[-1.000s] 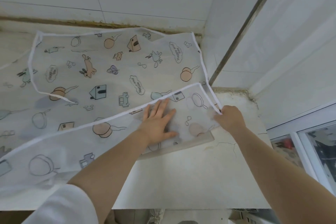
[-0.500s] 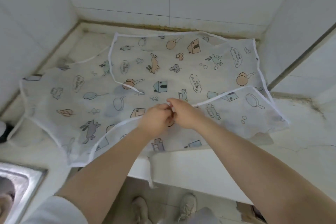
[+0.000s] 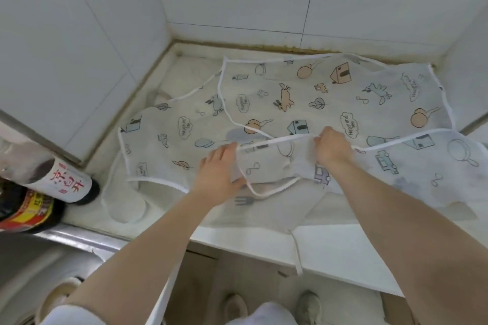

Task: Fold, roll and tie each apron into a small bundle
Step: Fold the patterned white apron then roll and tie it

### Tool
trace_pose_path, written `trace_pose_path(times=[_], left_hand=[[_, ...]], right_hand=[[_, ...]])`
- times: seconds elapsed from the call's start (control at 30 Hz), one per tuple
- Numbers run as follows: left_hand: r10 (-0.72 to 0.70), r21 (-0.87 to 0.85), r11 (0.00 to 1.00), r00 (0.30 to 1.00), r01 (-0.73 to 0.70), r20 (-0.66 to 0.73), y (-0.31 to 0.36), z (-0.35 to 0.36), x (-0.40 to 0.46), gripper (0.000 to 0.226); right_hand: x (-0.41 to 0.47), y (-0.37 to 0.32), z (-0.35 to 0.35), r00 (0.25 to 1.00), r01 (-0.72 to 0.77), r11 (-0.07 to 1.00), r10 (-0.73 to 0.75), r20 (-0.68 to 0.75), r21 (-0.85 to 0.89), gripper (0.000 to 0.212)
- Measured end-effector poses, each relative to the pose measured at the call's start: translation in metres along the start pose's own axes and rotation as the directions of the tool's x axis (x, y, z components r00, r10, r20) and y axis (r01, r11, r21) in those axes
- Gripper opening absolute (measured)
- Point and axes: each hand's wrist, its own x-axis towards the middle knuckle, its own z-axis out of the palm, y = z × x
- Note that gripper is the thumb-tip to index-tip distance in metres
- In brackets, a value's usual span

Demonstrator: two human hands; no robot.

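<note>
A thin white apron (image 3: 311,103) printed with cartoon houses, rabbits and pans lies spread over the pale counter (image 3: 343,245), partly folded over itself. Its white-trimmed near edge is folded up across the middle. My left hand (image 3: 220,166) holds the folded flap at its left end, fingers under and beside the cloth. My right hand (image 3: 331,148) pinches the trimmed edge a hand's width to the right. A white tie strap (image 3: 297,256) hangs over the counter's front edge.
Two bottles stand at the left: one with a white label (image 3: 66,179) and a dark one with a red and yellow label (image 3: 26,211). A steel sink (image 3: 47,258) lies below them. Tiled walls close the counter at the back and left.
My hands have parted along the folded edge, the left one going left and the right one staying on the trim. The view has swung left, bringing the bottles and sink into sight.
</note>
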Motion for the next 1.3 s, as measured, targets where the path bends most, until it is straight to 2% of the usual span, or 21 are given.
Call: trace_pose_path(times=[0.07, 0.13, 0.2, 0.23, 0.27, 0.33, 0.37, 0.4, 0.5, 0.53, 0.6, 0.67, 0.77, 0.87, 1.0, 1.07, 1.13, 1.17, 1.23, 1.27, 1.3], left_hand=[[-0.117, -0.020, 0.993, 0.993, 0.117, -0.007, -0.012, 0.001, 0.005, 0.078], [-0.223, -0.107, 0.968, 0.974, 0.227, 0.047, -0.019, 0.002, 0.010, 0.058], [-0.251, -0.197, 0.943, 0.962, 0.268, 0.110, -0.024, 0.005, 0.015, 0.042], [-0.256, -0.249, 0.927, 0.958, 0.281, 0.128, -0.026, 0.005, 0.016, 0.038], [-0.258, -0.304, 0.908, 0.957, 0.288, 0.135, -0.030, 0.006, 0.019, 0.037], [-0.231, -0.401, 0.876, 0.963, 0.268, 0.138, -0.034, 0.007, 0.023, 0.037], [-0.198, -0.431, 0.870, 0.970, 0.239, 0.138, -0.034, 0.007, 0.025, 0.037], [-0.158, -0.452, 0.869, 0.979, 0.201, 0.131, -0.034, 0.006, 0.027, 0.038], [-0.057, -0.480, 0.871, 0.992, 0.104, 0.110, -0.031, 0.005, 0.029, 0.050], [-0.021, -0.461, 0.885, 0.994, 0.068, 0.105, -0.031, 0.005, 0.028, 0.056], [0.030, -0.355, 0.935, 0.993, 0.012, 0.112, -0.034, 0.007, 0.028, 0.068], [-0.014, -0.166, 0.986, 0.996, 0.028, 0.085, -0.039, 0.008, 0.027, 0.071], [-0.126, 0.046, 0.990, 0.978, 0.136, -0.164, -0.053, 0.004, 0.022, 0.056], [-0.182, -0.038, 0.982, 0.893, 0.183, -0.411, -0.069, -0.006, 0.020, 0.040], [-0.168, -0.242, 0.969, 0.836, 0.044, -0.523, -0.068, -0.038, 0.033, 0.030], [-0.115, -0.517, 0.841, 0.878, -0.163, -0.464, -0.062, -0.059, 0.041, 0.023], [-0.042, -0.710, 0.670, 0.943, -0.218, -0.330, -0.056, -0.078, 0.044, 0.025], [0.001, -0.750, 0.629, 0.965, -0.206, -0.264, -0.056, -0.087, 0.046, 0.026], [0.102, -0.733, 0.666, 0.990, -0.140, -0.097, -0.064, -0.107, 0.052, 0.025], [0.145, -0.645, 0.759, 0.989, -0.091, 0.031, -0.074, -0.116, 0.058, 0.021], [0.144, -0.447, 0.893, 0.975, -0.055, 0.168, -0.086, -0.121, 0.065, 0.020]], right_hand=[[0.006, 0.001, -0.002, 0.997, -0.069, 0.996, 0.070, -0.016, 0.058, 0.025], [0.003, -0.004, -0.003, 0.996, -0.087, 0.992, 0.087, -0.001, 0.090, 0.026], [-0.008, -0.017, -0.001, 1.000, -0.006, 0.984, 0.003, 0.014, 0.180, 0.035], [-0.019, -0.025, -0.001, 0.992, 0.122, 0.970, -0.122, -0.012, 0.208, 0.033], [-0.032, -0.034, 0.001, 0.954, 0.300, 0.932, -0.290, -0.079, 0.204, 0.028], [-0.056, -0.049, 0.010, 0.765, 0.625, 0.780, -0.606, -0.219, 0.026, 0.034], [-0.064, -0.054, 0.019, 0.665, 0.711, 0.696, -0.712, -0.227, -0.103, 0.044], [-0.070, -0.061, 0.027, 0.633, 0.738, 0.651, -0.759, -0.151, -0.178, 0.051], [-0.074, -0.081, 0.043, 0.778, 0.628, 0.757, -0.604, 0.173, -0.181, 0.071], [-0.070, -0.084, 0.046, 0.806, 0.591, 0.772, -0.559, 0.195, -0.231, 0.066], [-0.062, -0.087, 0.045, 0.845, 0.532, 0.779, -0.511, 0.155, -0.332, 0.041], [-0.054, -0.084, 0.044, 0.888, 0.455, 0.827, -0.450, 0.096, -0.330, 0.034], [-0.044, -0.075, 0.041, 0.954, 0.299, 0.950, -0.298, 0.024, -0.093, 0.026], [-0.035, -0.066, 0.037, 0.985, 0.168, 0.983, -0.170, 0.027, 0.074, 0.019], [-0.032, -0.061, 0.038, 0.995, 0.050, 0.981, -0.066, 0.078, 0.188, 0.022], [-0.029, -0.062, 0.038, 0.993, -0.051, 0.951, 0.016, 0.116, 0.306, 0.024], [-0.027, -0.063, 0.036, 0.990, -0.101, 0.925, 0.059, 0.126, 0.367, 0.029], [-0.026, -0.063, 0.036, 0.991, -0.098, 0.919, 0.057, 0.118, 0.383, 0.030], [-0.031, -0.060, 0.036, 0.992, -0.082, 0.887, 0.029, 0.123, 0.455, 0.035], [-0.034, -0.057, 0.038, 0.991, -0.057, 0.893, -0.004, 0.135, 0.446, 0.039], [-0.037, -0.053, 0.042, 0.985, -0.012, 0.934, -0.050, 0.162, 0.357, 0.046]])
